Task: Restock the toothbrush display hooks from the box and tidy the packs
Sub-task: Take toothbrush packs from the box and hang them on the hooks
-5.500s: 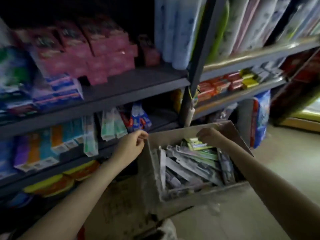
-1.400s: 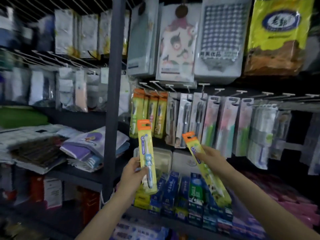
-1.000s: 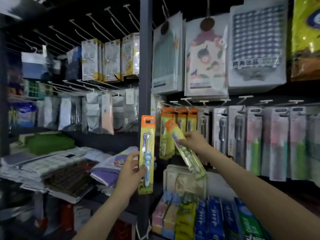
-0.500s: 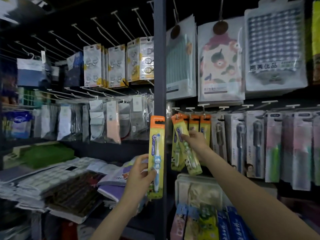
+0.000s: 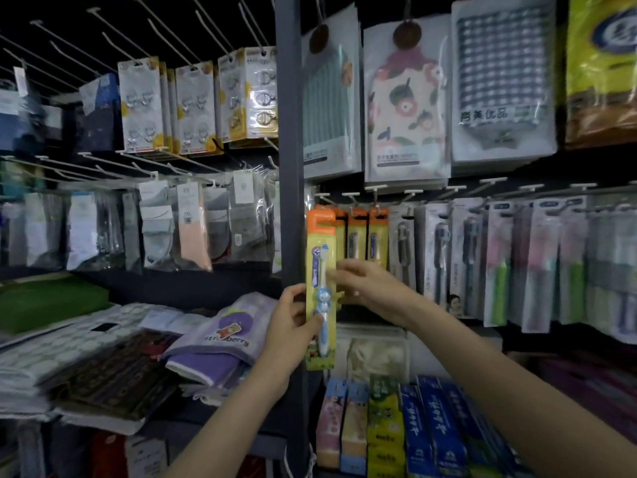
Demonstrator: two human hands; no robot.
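Just right of the dark shelf post [image 5: 290,201], the left hand [image 5: 287,326] pinches an upright toothbrush pack [image 5: 321,288], its orange top level with the hanging packs [image 5: 365,232] behind; the right hand [image 5: 370,288], fingers loosely spread, touches its right edge.

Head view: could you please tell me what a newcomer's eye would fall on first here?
Probably the yellow toothbrush pack with its orange top, held upright at the centre by the left hand, with the right hand touching its right edge. Just behind it, matching orange-topped packs hang from hooks. At the upper right hangs a big floral pack.
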